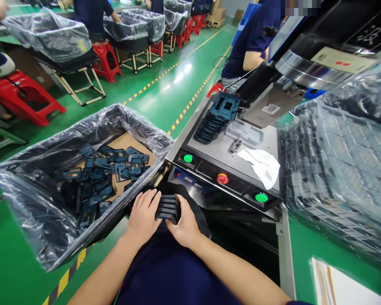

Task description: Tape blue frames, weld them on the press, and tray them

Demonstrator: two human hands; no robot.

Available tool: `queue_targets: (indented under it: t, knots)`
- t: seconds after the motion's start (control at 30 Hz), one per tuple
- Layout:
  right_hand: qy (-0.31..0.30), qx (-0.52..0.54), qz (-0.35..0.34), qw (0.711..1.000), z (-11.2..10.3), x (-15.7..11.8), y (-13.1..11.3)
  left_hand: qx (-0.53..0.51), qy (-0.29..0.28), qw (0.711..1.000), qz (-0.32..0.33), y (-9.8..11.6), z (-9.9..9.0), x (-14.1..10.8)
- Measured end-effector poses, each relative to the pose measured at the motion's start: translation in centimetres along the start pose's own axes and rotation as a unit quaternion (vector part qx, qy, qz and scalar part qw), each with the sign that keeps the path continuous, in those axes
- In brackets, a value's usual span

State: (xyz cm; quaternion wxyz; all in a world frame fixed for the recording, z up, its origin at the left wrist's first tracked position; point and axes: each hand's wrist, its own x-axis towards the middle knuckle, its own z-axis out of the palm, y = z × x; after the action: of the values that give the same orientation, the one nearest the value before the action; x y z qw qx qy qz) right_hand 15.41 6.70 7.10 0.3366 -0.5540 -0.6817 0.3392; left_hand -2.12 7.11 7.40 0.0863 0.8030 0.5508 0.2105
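Observation:
Between my two hands, above my lap, is a short stack of dark plastic parts (167, 206). My left hand (145, 215) closes on the stack's left side, and my right hand (186, 221) grips its right side with thumb and fingers. Left of them stands a bin (25, 220) lined with clear plastic, holding many loose dark blue-black plastic pieces (97, 178) over cardboard. Ahead on the machine's metal table lies a leaning row of similar dark plastic frames (216, 116).
The machine's front panel has two green buttons (188, 158) and a red emergency stop (222, 178). A white cloth (262, 166) lies on its table, below the overhanging machine head (317, 67). Stacked clear trays (336, 169) stand at right. A co-worker (252, 46) sits beyond.

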Motion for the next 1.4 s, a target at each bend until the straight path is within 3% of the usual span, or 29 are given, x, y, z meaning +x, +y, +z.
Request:
queue_targets:
  t: [0.17,0.3,0.4,0.5,0.53,0.6,0.67,0.73,0.77,0.83,0.9,1.13,1.4]
  knots:
    - [0.007,-0.030,-0.015,0.999,0.3,0.3,-0.2,0.013,0.047,0.999,-0.021,1.2,1.4,-0.5]
    - [0.022,-0.009,0.040,0.999,0.8,0.3,0.7,-0.010,0.042,0.998,-0.042,1.8,1.6,-0.7]
    - [0.069,0.005,0.091,0.993,0.9,0.6,2.0,-0.069,0.038,0.996,-0.042,1.9,1.6,-1.1]
    - [0.124,0.023,0.099,0.987,0.5,1.0,3.0,-0.182,0.137,0.963,-0.141,1.8,2.2,-1.5]
    - [0.136,0.032,0.087,0.986,0.4,1.0,3.1,-0.239,0.185,0.930,-0.208,1.6,2.6,-1.6]
    - [0.155,0.052,0.051,0.985,0.3,0.8,2.8,-0.395,0.228,0.819,-0.349,1.3,3.4,-1.6]
    - [0.165,0.073,0.019,0.983,0.6,0.3,2.1,-0.592,0.151,0.671,-0.420,1.2,4.2,-1.6]
    - [0.158,0.094,0.003,0.983,1.0,-0.3,1.1,-0.747,0.045,0.534,-0.394,1.3,4.7,-1.6]
    - [0.144,0.103,-0.001,0.984,1.3,-0.6,0.7,-0.795,0.015,0.481,-0.368,1.4,4.8,-1.6]
    - [0.098,0.113,-0.009,0.989,1.6,-1.0,-0.2,-0.847,0.014,0.407,-0.343,1.6,4.9,-1.7]
    - [0.046,0.108,-0.028,0.993,1.6,-1.2,-0.7,-0.864,0.024,0.366,-0.344,1.5,4.9,-1.7]
    - [-0.082,0.041,-0.167,0.982,0.2,-1.4,-1.2,-0.899,0.021,0.329,-0.289,-0.4,3.0,-0.8]
    - [-0.067,-0.061,-0.269,0.959,-1.1,-1.0,-1.4,-0.879,-0.053,0.361,-0.308,-1.6,2.4,-1.5]
